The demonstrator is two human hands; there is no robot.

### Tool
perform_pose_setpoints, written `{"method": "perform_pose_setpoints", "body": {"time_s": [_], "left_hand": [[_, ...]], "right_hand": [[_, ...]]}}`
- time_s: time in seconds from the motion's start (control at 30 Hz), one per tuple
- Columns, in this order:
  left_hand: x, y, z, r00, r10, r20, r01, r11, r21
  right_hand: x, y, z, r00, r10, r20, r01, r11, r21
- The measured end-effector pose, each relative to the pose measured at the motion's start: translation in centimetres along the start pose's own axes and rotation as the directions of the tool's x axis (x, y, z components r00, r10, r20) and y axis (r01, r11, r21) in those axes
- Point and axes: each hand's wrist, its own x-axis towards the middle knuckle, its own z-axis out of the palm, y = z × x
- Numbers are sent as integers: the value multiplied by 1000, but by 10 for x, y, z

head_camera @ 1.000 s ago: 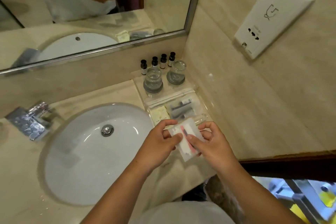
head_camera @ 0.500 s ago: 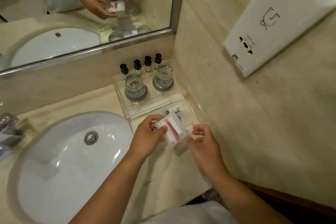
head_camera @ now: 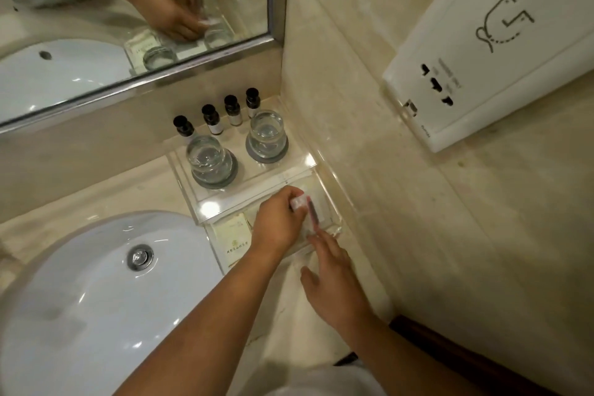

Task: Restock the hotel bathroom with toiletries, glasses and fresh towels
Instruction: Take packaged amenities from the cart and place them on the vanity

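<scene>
Two hands are working over the clear amenity tray (head_camera: 324, 175) in the counter corner, beside the white sink (head_camera: 96, 283). Left hand (head_camera: 276, 223) is pinching a small wrapped toiletry packet (head_camera: 305, 207) by its near end, lowering it into the tray's front compartment; right hand (head_camera: 334, 283) is hovering just behind, fingers spread and holding nothing. Packet is looking light, thin and crinkly — probably slippery film, so an edge pinch seems best. Two upturned glasses (head_camera: 210, 156) are sitting on grey coasters on the raised shelf right behind the drop spot — fragile, and closest to a stray knuckle. Four small dark-capped bottles (head_camera: 212, 119) are lining the back wall. A cream card sachet (head_camera: 234, 236) is lying just left of the hand.
</scene>
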Motion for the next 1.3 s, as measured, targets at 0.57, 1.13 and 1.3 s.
{"method": "perform_pose_setpoints", "body": {"time_s": [0.57, 1.13, 1.3], "left_hand": [[7, -8, 6, 993, 115, -1, -112, 967, 228], [-56, -39, -54, 982, 185, -46, -173, 966, 193], [-131, -97, -73, 990, 124, -68, -100, 955, 280]], "right_hand": [[16, 8, 0, 996, 30, 80, -22, 995, -94], [-2, 18, -15, 998, 44, -50, -38, 992, 119], [-5, 28, -15, 988, 148, -41, -132, 955, 265]]}}
